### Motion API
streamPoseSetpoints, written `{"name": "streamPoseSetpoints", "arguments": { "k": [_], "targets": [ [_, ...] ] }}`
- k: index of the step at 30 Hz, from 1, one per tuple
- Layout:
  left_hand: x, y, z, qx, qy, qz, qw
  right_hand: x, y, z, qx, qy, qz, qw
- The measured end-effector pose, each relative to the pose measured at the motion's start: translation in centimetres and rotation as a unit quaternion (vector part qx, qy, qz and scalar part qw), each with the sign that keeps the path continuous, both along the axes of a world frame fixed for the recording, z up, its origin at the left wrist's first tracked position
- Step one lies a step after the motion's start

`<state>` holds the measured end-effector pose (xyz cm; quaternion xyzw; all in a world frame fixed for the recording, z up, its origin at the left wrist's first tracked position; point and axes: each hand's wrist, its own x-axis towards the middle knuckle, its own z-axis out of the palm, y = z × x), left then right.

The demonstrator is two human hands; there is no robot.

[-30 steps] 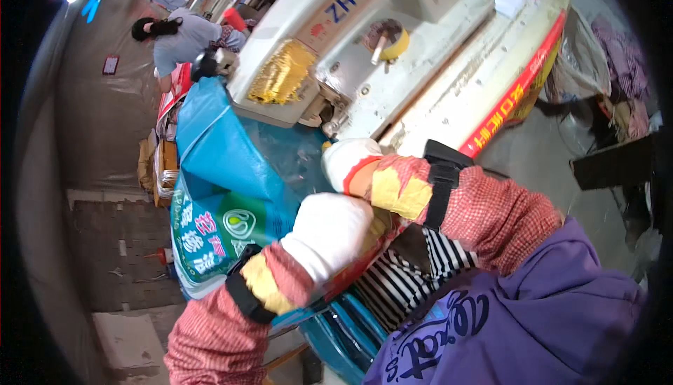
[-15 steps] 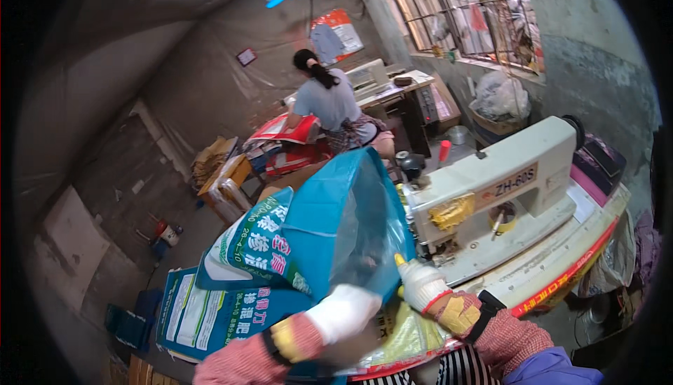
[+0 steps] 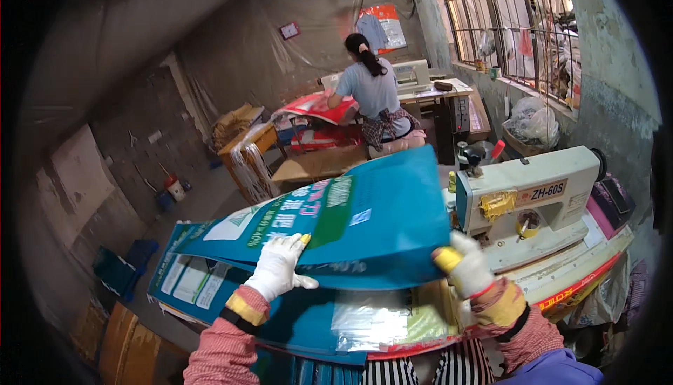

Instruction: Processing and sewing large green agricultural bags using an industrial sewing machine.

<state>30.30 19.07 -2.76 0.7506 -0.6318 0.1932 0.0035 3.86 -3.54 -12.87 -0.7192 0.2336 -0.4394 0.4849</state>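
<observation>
The left hand [image 3: 278, 267], in a white knit glove with a yellow fingertip, is pinching the lower edge of a large teal woven plastic sack [image 3: 350, 220], fingers curling over its top face. The right hand [image 3: 464, 267], gloved alike, is gripping the sack's right corner, fingers closed around it. The sack is hanging nearly flat above the person's lap, printed side up, with a green band and pale lettering across the middle. Beneath it, a stack of similar blue sacks [image 3: 203, 283] is lying spread toward the left. Just right of the sack, a cream industrial sewing machine [image 3: 533, 199] is standing on its table. Farther back, another person [image 3: 371, 94] is sitting at a second machine; open floor is lying on the left.
</observation>
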Motion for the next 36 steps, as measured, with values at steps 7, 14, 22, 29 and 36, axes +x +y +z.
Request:
{"name": "streamPoseSetpoints", "arguments": {
  "k": [7, 14, 22, 29, 36],
  "targets": [
    [3.6, 1.4, -9.9, 0.046, -0.026, 0.140, 0.989, -2.3, 1.9, -0.5, -0.074, -0.039, 0.072, 0.994],
    [8.5, 8.2, -13.4, -0.003, 0.011, 0.226, 0.974, 0.6, 8.8, -4.1, 0.266, 0.099, 0.168, 0.944],
    [3.5, 27.3, -15.9, -0.465, 0.592, 0.319, 0.576, 0.3, 10.4, 7.7, -0.032, -0.015, 0.630, 0.776],
    [-15.8, 23.1, -14.5, -0.382, 0.689, 0.303, 0.536, 8.2, 0.2, 5.4, -0.230, 0.492, 0.260, 0.799],
    [-18.2, 21.3, -15.3, -0.375, 0.703, 0.301, 0.525, 5.3, 0.6, -2.8, -0.240, 0.441, 0.174, 0.847]
  ]
}}
